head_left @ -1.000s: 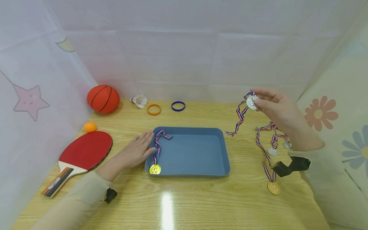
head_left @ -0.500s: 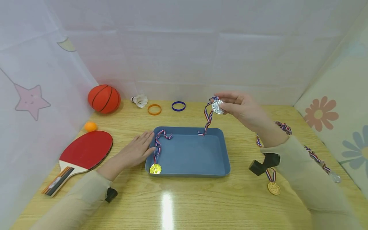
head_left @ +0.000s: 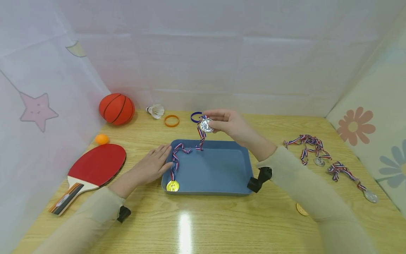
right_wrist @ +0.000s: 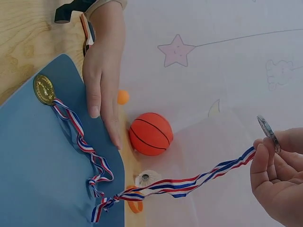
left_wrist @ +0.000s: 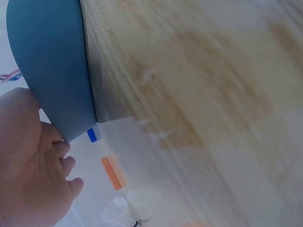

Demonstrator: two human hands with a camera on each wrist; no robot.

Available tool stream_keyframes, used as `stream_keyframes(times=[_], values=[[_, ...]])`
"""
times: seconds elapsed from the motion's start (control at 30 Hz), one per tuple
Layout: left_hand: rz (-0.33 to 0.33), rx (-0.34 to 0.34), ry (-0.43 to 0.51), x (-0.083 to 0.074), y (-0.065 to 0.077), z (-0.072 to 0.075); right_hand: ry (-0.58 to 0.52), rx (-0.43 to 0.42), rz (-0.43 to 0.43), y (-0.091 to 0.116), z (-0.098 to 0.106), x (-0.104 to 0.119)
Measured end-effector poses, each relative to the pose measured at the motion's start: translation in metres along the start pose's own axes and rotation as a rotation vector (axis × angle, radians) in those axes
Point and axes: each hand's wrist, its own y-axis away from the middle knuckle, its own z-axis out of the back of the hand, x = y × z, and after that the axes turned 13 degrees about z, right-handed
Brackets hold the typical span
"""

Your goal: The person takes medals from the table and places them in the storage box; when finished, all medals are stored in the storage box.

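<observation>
Between thumb and fingers, my right hand (head_left: 226,124) pinches a silver medal (head_left: 207,125) above the far rim of a blue tray (head_left: 209,169). Its striped ribbon (right_wrist: 189,184) dangles from the hand, the knotted end over the tray. My left hand (head_left: 152,164) rests against the tray's left rim, fingers extended and the thumb lying over the edge. Inside the tray, along its left side, lies a gold medal (head_left: 172,186) with its red, white and blue ribbon stretched toward the back.
More ribboned medals (head_left: 319,162) lie at the right, one silver medal (head_left: 370,196) farthest out. A gold medal (head_left: 302,209) is partly under the right sleeve. Leftward are a paddle (head_left: 98,164), orange ball (head_left: 102,139), basketball (head_left: 116,109), shuttlecock (head_left: 155,111), orange wristband (head_left: 171,121) and blue wristband (head_left: 195,117).
My right hand has carried the silver medal leftward from the table's right side to over the tray's back rim. The left hand has stayed at the tray's left edge.
</observation>
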Motion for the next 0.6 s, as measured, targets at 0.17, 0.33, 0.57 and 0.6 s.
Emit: stream_keyframes(times=[0.17, 0.33, 0.57, 0.6], values=[[0.001, -0.001, 0.000, 0.000, 0.000, 0.000, -0.020, -0.003, -0.003, -0.012, -0.015, -0.013], [-0.005, -0.005, 0.006, -0.002, 0.000, 0.000, 0.008, 0.039, -0.042, -0.013, -0.030, -0.027], [-0.005, -0.015, 0.010, -0.002, 0.001, 0.000, 0.086, 0.114, -0.116, -0.003, -0.043, -0.051], [-0.003, -0.015, 0.012, -0.003, 0.001, 0.001, 0.094, 0.121, -0.132, -0.002, -0.044, -0.054]])
